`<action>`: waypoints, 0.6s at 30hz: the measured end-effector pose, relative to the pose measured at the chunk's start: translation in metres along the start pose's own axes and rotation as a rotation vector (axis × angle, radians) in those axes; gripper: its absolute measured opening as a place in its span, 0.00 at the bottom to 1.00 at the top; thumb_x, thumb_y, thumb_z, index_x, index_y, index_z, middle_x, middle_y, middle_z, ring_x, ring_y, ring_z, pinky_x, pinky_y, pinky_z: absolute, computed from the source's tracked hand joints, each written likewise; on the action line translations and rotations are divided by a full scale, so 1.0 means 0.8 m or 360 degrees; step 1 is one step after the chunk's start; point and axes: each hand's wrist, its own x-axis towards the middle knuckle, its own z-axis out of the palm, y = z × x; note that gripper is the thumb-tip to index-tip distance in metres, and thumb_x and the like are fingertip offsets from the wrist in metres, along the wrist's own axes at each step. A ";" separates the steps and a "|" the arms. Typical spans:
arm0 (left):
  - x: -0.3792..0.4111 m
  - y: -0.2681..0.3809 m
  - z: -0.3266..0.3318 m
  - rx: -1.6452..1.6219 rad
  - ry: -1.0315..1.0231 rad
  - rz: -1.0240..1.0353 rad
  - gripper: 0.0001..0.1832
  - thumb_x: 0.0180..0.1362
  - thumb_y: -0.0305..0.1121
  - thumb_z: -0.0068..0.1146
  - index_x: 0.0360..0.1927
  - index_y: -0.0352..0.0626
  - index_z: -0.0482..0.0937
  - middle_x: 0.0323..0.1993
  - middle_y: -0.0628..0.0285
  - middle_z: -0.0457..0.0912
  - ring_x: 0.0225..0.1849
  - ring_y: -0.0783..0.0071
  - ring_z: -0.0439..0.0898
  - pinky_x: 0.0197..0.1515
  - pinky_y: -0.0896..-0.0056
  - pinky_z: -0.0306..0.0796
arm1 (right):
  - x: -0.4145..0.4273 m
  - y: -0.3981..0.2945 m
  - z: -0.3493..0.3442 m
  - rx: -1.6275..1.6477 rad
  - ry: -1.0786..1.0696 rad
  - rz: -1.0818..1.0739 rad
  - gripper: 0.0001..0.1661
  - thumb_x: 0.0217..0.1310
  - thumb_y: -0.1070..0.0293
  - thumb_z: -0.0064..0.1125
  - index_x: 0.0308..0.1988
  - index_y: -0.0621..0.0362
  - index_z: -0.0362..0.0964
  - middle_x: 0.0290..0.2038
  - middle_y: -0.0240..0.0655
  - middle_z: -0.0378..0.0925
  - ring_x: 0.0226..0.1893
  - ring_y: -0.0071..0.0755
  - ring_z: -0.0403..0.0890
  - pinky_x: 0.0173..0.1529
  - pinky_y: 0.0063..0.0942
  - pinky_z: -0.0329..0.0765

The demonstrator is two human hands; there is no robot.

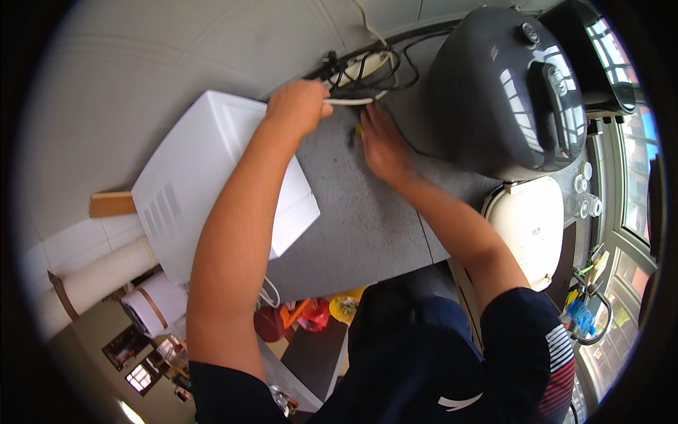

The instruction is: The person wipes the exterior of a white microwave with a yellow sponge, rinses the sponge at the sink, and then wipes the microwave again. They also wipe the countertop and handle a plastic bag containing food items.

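My left hand is closed around a white cable beside the wall, its forearm passing over a white appliance housing. My right hand lies low over the grey countertop, fingertips at the cable's other end; whether they grip it cannot be told. A small yellow item shows by its fingers, partly hidden and blurred. Behind both hands, black cords lie tangled over a white power strip along the wall. Another dark cord runs from near my right hand towards a black rounded appliance.
The glossy black rounded appliance stands at the right, a second black appliance behind it. A cream lidded appliance and glass jars are near the window. Below the counter edge are red and yellow bags.
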 end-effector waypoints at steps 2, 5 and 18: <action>-0.003 0.008 -0.002 -0.0019 -0.0027 -0.0044 0.17 0.67 0.41 0.72 0.55 0.46 0.91 0.49 0.47 0.91 0.54 0.41 0.88 0.57 0.42 0.80 | 0.025 -0.025 0.002 -0.0032 0.0059 0.0037 0.33 0.84 0.62 0.48 0.79 0.64 0.64 0.84 0.47 0.59 0.83 0.49 0.61 0.84 0.49 0.61; -0.011 0.003 0.036 -0.0021 0.0142 0.0013 0.19 0.68 0.41 0.72 0.59 0.46 0.91 0.51 0.49 0.92 0.55 0.43 0.89 0.59 0.44 0.81 | -0.021 -0.051 0.018 -0.0042 -0.0165 -0.0290 0.33 0.84 0.61 0.47 0.79 0.63 0.64 0.85 0.47 0.58 0.84 0.48 0.60 0.85 0.48 0.60; -0.173 0.173 0.195 -0.0985 0.1285 -0.0137 0.19 0.70 0.34 0.66 0.60 0.37 0.83 0.52 0.48 0.86 0.50 0.45 0.87 0.52 0.47 0.83 | -0.144 -0.009 -0.036 -0.0230 0.0038 -0.0503 0.37 0.79 0.64 0.54 0.78 0.70 0.60 0.81 0.65 0.60 0.83 0.69 0.59 0.86 0.59 0.57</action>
